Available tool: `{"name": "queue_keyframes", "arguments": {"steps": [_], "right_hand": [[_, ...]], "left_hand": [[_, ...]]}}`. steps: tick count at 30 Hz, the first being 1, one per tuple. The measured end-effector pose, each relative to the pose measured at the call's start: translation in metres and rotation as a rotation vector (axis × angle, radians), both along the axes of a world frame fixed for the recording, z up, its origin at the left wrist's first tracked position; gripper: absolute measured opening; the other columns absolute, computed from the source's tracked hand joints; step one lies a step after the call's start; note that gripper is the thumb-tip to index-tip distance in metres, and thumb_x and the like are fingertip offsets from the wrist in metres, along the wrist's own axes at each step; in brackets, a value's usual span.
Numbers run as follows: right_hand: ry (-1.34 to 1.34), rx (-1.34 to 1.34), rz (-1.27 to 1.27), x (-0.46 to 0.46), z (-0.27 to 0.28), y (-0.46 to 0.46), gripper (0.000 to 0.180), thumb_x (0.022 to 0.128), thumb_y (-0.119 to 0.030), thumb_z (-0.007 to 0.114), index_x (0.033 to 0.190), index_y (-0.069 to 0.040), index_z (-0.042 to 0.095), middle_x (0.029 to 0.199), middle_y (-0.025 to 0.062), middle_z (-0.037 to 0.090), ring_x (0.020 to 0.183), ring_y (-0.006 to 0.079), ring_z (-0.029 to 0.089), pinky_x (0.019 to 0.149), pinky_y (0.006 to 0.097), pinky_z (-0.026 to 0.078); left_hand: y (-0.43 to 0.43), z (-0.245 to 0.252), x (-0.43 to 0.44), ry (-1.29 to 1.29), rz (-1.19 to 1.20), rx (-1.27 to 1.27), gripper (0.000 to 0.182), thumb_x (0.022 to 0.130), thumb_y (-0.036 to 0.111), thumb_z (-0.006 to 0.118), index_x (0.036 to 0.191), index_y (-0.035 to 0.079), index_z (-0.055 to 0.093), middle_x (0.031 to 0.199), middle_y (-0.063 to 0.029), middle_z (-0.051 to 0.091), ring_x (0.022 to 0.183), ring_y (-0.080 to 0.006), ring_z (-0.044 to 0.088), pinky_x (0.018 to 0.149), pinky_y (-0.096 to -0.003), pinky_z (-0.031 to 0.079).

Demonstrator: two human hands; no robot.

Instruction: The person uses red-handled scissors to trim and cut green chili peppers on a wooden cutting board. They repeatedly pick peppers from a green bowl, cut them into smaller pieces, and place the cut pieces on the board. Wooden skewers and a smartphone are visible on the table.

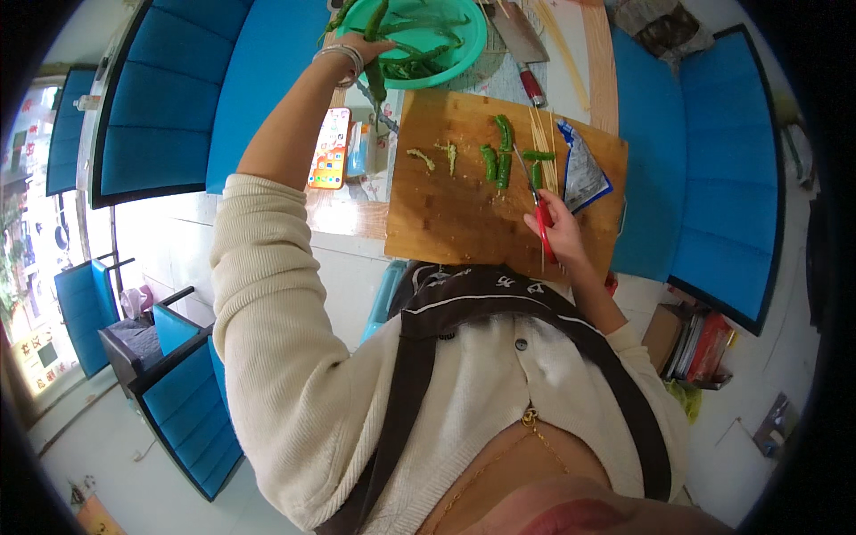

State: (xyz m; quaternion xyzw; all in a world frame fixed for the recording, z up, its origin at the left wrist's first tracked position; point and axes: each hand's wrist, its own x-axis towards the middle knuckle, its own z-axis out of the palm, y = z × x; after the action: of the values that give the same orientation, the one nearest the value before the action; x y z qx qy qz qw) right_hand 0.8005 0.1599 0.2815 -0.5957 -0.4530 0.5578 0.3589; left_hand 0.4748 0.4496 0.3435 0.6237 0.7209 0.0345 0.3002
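My left hand point(361, 50) is at the near left rim of a green plastic basin point(478, 40), its fingers closed around long green chili peppers point(376, 80). Several more peppers lie in the basin. Over the right part of a wooden cutting board point(441, 227), my right hand point(558, 227) holds scissors with red handles point(543, 224), blades pointing away from me. Cut pieces of green pepper point(503, 170) lie by the blades. Pale pepper cores with seeds point(452, 160) are farther left on the board. Thin wooden skewers point(545, 144) lie beside a blue and silver packet point(583, 170).
A cleaver point(518, 33) with a red handle lies beyond the board, near more skewers point(565, 53). A lit smartphone point(331, 147) and a small packet point(359, 150) are left of the board. Blue padded benches point(722, 180) flank the table.
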Motion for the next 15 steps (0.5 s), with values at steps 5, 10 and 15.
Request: {"name": "queue_keyframes", "arguments": {"steps": [5, 10, 15], "right_hand": [[-0.044, 0.022, 0.140, -0.007, -0.001, -0.004, 0.054, 0.074, -0.017, 0.068, 0.117, 0.002, 0.041, 0.083, 0.0005, 0.050, 0.074, 0.0085, 0.047, 0.067, 0.0220, 0.040], [0.019, -0.003, 0.116, -0.016, 0.005, -0.004, 0.055, 0.074, -0.017, 0.068, 0.118, 0.001, 0.040, 0.087, 0.0017, 0.050, 0.075, 0.0088, 0.048, 0.067, 0.0218, 0.040], [0.067, -0.115, 0.004, -0.015, 0.002, -0.007, 0.052, 0.075, -0.015, 0.068, 0.118, -0.001, 0.041, 0.089, 0.0035, 0.052, 0.077, 0.0097, 0.050, 0.069, 0.0225, 0.041]], "left_hand": [[-0.051, -0.012, 0.019, -0.240, -0.083, -0.467, 0.052, 0.067, 0.057, 0.063, 0.057, 0.009, 0.050, 0.045, 0.0012, 0.034, 0.038, -0.0101, 0.025, 0.039, -0.0258, 0.021], [-0.090, -0.021, 0.032, -0.611, 0.058, -0.512, 0.052, 0.071, 0.059, 0.057, 0.074, 0.007, 0.052, 0.047, 0.0009, 0.038, 0.035, -0.0093, 0.030, 0.035, -0.0265, 0.025], [-0.134, -0.029, 0.047, -0.805, 0.058, -0.348, 0.046, 0.076, 0.050, 0.058, 0.080, 0.004, 0.055, 0.057, -0.0032, 0.052, 0.042, -0.0099, 0.048, 0.037, -0.0217, 0.035]]}}
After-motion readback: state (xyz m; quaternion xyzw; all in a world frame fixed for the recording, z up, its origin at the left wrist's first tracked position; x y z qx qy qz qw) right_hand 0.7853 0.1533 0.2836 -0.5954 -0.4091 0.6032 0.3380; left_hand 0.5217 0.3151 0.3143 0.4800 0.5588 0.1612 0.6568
